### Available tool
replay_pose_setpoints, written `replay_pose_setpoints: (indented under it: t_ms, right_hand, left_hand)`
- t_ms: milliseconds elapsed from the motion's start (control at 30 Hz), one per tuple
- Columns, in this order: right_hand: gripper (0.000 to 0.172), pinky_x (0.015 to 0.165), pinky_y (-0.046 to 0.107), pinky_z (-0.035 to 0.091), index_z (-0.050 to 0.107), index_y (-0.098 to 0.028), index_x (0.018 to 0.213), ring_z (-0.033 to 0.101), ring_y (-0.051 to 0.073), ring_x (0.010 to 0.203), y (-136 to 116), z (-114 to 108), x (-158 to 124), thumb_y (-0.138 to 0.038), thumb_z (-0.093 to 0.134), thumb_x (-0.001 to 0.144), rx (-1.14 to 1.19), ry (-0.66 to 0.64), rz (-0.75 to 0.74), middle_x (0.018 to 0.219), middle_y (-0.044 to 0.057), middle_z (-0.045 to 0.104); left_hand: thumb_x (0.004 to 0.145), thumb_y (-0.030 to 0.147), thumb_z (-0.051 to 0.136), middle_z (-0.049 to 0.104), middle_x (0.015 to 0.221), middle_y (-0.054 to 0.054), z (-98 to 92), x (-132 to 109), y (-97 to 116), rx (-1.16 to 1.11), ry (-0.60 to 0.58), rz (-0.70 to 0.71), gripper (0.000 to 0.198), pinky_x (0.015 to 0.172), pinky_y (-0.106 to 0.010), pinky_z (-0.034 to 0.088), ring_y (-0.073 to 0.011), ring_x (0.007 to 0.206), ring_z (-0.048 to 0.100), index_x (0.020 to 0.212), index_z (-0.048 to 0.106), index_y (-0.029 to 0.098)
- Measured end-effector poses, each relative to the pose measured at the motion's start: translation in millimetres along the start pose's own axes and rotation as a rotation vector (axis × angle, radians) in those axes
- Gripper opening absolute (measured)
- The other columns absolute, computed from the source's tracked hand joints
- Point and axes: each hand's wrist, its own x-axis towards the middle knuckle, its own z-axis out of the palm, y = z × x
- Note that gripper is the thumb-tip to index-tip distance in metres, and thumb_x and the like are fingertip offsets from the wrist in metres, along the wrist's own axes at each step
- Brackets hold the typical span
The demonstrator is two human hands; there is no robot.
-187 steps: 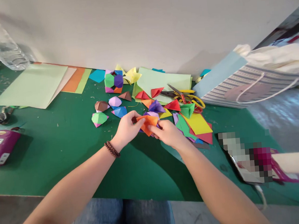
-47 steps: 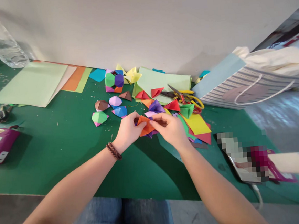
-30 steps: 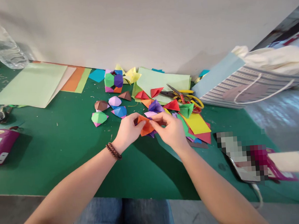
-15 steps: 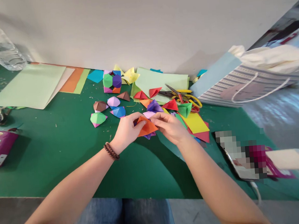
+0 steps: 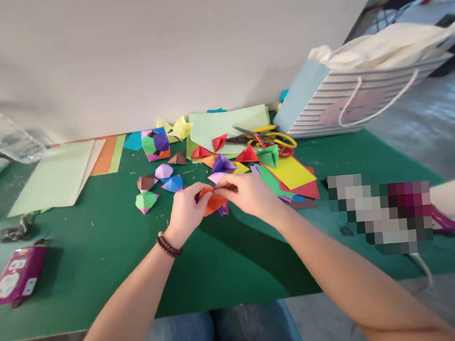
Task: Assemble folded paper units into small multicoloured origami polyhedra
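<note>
The orange origami piece (image 5: 214, 203) is held up between both hands, mid-counter (image 5: 102, 285)! It's pinched from one side by the nearly closed fingers of the left hand (image 5: 187, 210), and from the other by the right hand (image 5: 249, 195). Folded to a point, it's backed by purple paper (image 5: 222, 210), with paper models (image 5: 146, 200) just beyond.

the one head-worn camera looked forward and down from just behind the near edge of the green worktop (image 5: 81, 266), close above the left hand (image 5: 189, 213) and right hand (image 5: 249, 195), with the wall (image 5: 163, 54) beyond and the knees (image 5: 220, 334) below.
</note>
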Motion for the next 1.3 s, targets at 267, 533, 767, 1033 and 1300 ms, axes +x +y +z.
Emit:
replay_pose_setpoints:
  t_ms: [267, 533, 767, 1033, 1300]
  right_hand:
    - [0.007, 0.06, 0.029, 0.041, 0.056, -0.019, 0.078, 0.061, 0.019, 0.068, -5, 6, 1, -0.015, 0.056, 0.084, -0.179, 0.079, -0.149, 0.074, 0.005, 0.065]
    - [0.009, 0.068, 0.028, 0.044, 0.059, -0.019, 0.082, 0.063, 0.018, 0.079, -7, 9, 4, -0.013, 0.053, 0.085, 0.029, 0.013, -0.087, 0.085, 0.005, 0.067]
    - [0.012, 0.061, 0.027, 0.039, 0.058, -0.019, 0.074, 0.058, 0.016, 0.071, -14, 4, 3, -0.02, 0.053, 0.086, -0.003, 0.065, -0.036, 0.077, 0.003, 0.063]
    - [0.013, 0.066, 0.028, 0.041, 0.055, -0.017, 0.073, 0.059, 0.018, 0.077, -10, 10, 4, -0.012, 0.051, 0.085, -0.101, 0.127, -0.14, 0.081, 0.007, 0.063]
    - [0.011, 0.064, 0.027, 0.04, 0.056, -0.018, 0.073, 0.059, 0.017, 0.073, -13, 7, 3, -0.015, 0.055, 0.083, 0.006, 0.159, -0.049, 0.076, 0.004, 0.064]
  left_hand:
    - [0.084, 0.018, 0.051, 0.07, 0.085, -0.002, -1.7, 3, 3, 0.021, 0.015, -0.033, 0.016, 0.067, -0.023, 0.047, -0.0136, 0.074, 0.061, 0.09, 0.066, 0.017]
    - [0.086, 0.029, 0.054, 0.059, 0.065, 0.002, -2.5, 5, -4, 0.046, 0.071, -0.02, 0.017, 0.054, -0.02, 0.038, -0.0092, 0.057, 0.048, 0.078, 0.064, 0.016]
    - [0.087, 0.029, 0.053, 0.063, 0.07, 0.0, 5.3, 0, -1, 0.073, 0.224, 0.026, 0.018, 0.054, -0.02, 0.039, -0.0092, 0.058, 0.052, 0.082, 0.065, 0.017]
    - [0.086, 0.029, 0.055, 0.068, 0.075, -0.002, 6.8, 2, -5, 0.05, 0.193, 0.028, 0.018, 0.053, -0.02, 0.042, -0.0098, 0.058, 0.056, 0.087, 0.068, 0.017]
    - [0.084, 0.03, 0.057, 0.069, 0.075, -0.004, 8.6, 2, -1, 0.043, 0.265, 0.024, 0.019, 0.054, -0.02, 0.046, -0.0105, 0.059, 0.058, 0.086, 0.068, 0.016]
